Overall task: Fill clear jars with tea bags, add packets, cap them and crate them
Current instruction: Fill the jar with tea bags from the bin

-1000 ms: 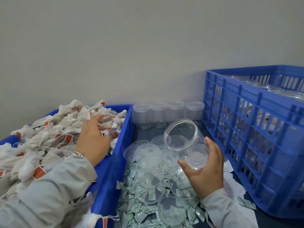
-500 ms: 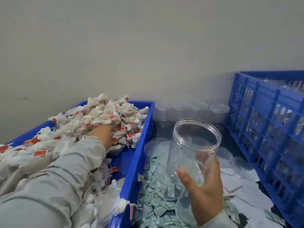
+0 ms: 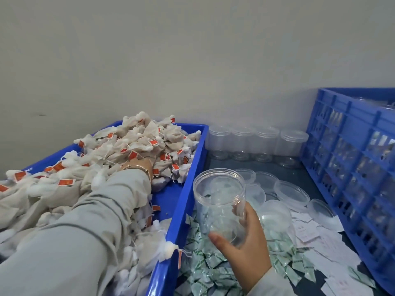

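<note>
I am gripping the empty clear jar [image 3: 220,201] in my right hand [image 3: 245,248], mouth up beside the blue tray [image 3: 183,201], while my left hand [image 3: 140,164] is digging into the tea bags [image 3: 136,144], fingers hidden, so I am aiming for one full handful to carry straight across.

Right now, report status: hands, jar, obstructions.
Right hand grips empty clear jar, upright, uncapped. Left hand buried in tea bags, grip unseen. Nothing blocking jar mouth.
</note>
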Tool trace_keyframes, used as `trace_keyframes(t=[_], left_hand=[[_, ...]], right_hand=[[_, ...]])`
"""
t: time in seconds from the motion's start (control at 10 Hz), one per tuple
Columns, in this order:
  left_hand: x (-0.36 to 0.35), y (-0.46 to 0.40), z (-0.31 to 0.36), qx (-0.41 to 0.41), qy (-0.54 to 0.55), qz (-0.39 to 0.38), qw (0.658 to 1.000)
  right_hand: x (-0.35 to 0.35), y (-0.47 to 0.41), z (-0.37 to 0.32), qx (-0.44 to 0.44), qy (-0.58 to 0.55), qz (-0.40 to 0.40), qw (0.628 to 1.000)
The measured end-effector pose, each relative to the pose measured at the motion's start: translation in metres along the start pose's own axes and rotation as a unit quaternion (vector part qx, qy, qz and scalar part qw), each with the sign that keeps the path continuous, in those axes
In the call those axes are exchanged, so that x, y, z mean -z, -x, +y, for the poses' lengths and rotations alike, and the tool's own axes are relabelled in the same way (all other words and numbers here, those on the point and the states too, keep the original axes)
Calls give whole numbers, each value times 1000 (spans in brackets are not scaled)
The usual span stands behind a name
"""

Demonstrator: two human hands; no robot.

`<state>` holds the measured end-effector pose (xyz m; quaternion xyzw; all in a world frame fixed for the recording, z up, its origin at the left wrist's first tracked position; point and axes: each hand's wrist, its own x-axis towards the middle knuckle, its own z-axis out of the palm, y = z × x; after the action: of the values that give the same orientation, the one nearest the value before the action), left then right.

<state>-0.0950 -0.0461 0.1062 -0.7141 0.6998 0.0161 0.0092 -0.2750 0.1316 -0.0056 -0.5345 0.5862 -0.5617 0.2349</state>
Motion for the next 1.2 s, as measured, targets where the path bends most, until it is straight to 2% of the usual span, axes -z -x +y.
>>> trace_keyframes(t=[0.3, 0.4, 0.5, 0.6, 0.7, 0.8, 0.9, 1.0, 1.1, 1.2], left_hand=[[2, -8, -2, -23, -41, 6, 999], [6, -15, -6, -24, 56, 65, 996], [15, -13, -12, -39, 175, 151, 972], [24, -5, -9, -84, 294, 238, 922], [32, 6, -1, -123, 456, 210, 856], [40, 21, 10, -152, 650, 85, 739], [47, 39, 22, -197, 746, -32, 635], [53, 58, 32, -225, 786, -114, 565], [53, 74, 39, -241, 785, -155, 549], [47, 85, 45, -286, 759, -169, 561]], right_hand=[[11, -15, 7, 40, 96, -10, 995], [14, -20, 10, 27, 82, 1, 996], [15, -20, 12, 22, 79, 4, 997], [14, -20, 14, 26, 87, 9, 996], [14, -20, 13, 24, 78, 11, 997], [14, -20, 13, 18, 71, 6, 997], [13, -20, 10, 14, 72, 6, 997], [13, -19, 10, 15, 77, 4, 997], [14, -19, 11, 20, 83, 0, 996], [14, -20, 11, 19, 77, 0, 997]])
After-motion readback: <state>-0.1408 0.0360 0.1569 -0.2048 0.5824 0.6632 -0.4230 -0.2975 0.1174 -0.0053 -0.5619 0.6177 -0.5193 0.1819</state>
